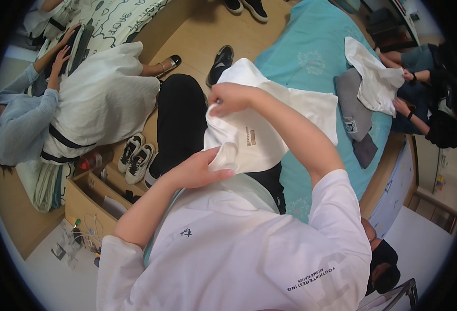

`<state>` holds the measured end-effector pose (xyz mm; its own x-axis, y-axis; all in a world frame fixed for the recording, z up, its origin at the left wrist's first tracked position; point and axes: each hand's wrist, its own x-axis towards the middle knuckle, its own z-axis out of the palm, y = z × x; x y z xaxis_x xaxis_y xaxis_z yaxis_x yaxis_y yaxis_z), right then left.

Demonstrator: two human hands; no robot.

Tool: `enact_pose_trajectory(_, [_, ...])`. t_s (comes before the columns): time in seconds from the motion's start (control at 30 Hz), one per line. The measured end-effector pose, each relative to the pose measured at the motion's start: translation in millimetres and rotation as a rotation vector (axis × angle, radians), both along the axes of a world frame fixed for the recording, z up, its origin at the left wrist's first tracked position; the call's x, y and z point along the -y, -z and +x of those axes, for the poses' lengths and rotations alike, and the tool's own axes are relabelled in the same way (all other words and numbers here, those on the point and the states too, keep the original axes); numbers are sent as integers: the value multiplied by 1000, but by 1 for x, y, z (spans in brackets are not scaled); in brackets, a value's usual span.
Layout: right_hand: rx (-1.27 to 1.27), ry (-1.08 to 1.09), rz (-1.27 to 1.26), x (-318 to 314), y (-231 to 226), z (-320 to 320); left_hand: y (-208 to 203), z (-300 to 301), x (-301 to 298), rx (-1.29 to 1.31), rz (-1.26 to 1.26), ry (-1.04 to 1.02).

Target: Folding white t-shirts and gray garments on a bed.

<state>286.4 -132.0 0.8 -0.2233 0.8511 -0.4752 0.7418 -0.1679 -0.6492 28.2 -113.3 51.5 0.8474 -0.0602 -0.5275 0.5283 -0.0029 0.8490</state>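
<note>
A white T-shirt (277, 116) with a small tan print lies over my lap and onto the turquoise bedspread. At its far left edge, my right hand (231, 98) is closed on the fabric, fingers curled. My left hand (200, 170) grips the nearer edge, with a fold of cloth caught between thumb and fingers; some fingers are hidden under the cloth. Between the two hands the edge bunches up into loose folds. My black trouser leg (180, 122) shows beside the shirt.
The turquoise bedspread (311, 52) is at the right, with a grey garment (352, 103) on it. There a person holds up another white garment (371, 78). At left, another person in a white skirt (104, 85) handles dark folded clothes. Sneakers (136, 158) stand near an open wooden drawer (91, 199).
</note>
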Motion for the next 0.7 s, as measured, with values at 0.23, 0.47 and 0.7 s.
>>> enact_pose_trajectory(0.23, [-97, 415, 463, -6, 5, 1, 6, 29, -6, -172, 28, 324])
enact_pose_trajectory(0.47, [211, 356, 374, -10, 14, -11, 21, -20, -12, -123, -490, -1])
enact_pose_trajectory(0.7, [234, 461, 707, 10, -7, -18, 19, -41, -7, -156, -667, -51])
